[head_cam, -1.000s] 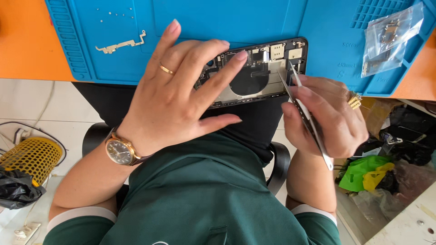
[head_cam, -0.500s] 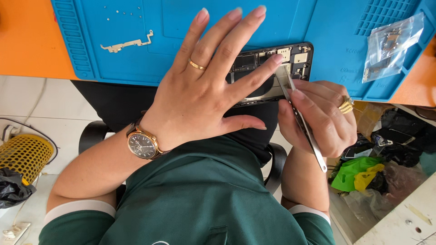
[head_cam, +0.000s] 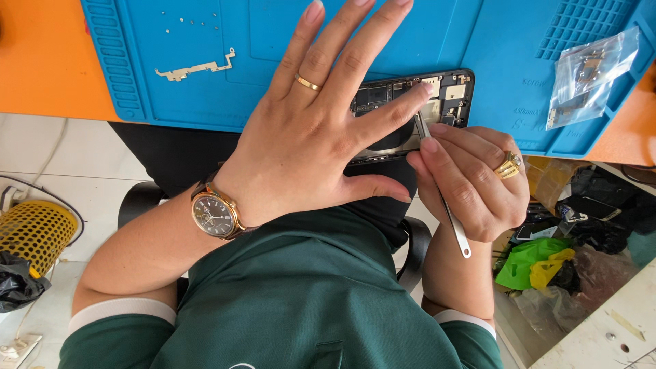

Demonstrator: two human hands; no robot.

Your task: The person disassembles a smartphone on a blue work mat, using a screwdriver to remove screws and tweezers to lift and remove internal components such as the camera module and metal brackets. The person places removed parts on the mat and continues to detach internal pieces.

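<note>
An orange worktop (head_cam: 41,61) runs along the top of the view, and a blue repair mat (head_cam: 478,41) with moulded ridges and small compartments lies over most of it, its near edge hanging at the worktop's front. On the mat, close to that edge, lies an opened smartphone (head_cam: 447,96), its back removed so that circuit boards and metal shields show. The person's left hand (head_cam: 321,130) is spread flat across the phone, fingers fanned and pressing it down, covering most of its body; a gold ring sits on one finger and a gold wristwatch (head_cam: 215,213) with a dark dial is on that wrist. The right hand (head_cam: 471,181), also wearing a gold ring, pinches a pair of slim metal tweezers (head_cam: 451,219) between thumb and fingers, with the tips reaching into the exposed upper part of the phone, just beside the left index fingertip. Further left on the mat lie a thin metal bracket (head_cam: 195,68) and a few tiny screws (head_cam: 188,17), well apart from the phone. A clear plastic bag (head_cam: 591,72) holding small parts rests at the mat's right edge. The person wears a dark green shirt. On the floor to the left sits a yellow mesh basket (head_cam: 34,232), and to the right is a heap of green and yellow plastic bags (head_cam: 536,263).
</note>
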